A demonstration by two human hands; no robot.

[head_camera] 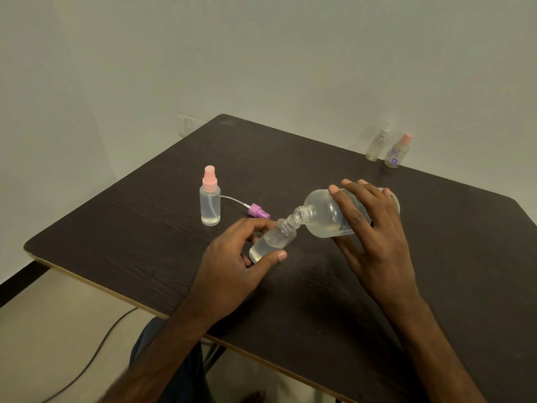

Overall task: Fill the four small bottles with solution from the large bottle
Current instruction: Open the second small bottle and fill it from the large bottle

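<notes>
The left hand (238, 257) curls thumb and fingers round an uncapped small bottle (273, 241), tilted toward 1 o'clock. The right hand (374, 237) grips the large bottle (325, 216), tipped nearly flat, its mouth at the small bottle's neck. A pink-capped bottle (210, 205) stands at 10 o'clock, with a purple spray cap (258, 212) lying beside it. Two more bottles (377, 142) stand at 1 o'clock by the far edge of the table (145, 242). Bare table surface extends at 4 o'clock.

Large bottle (328, 216) tilted over small bottle (271, 239)
</notes>
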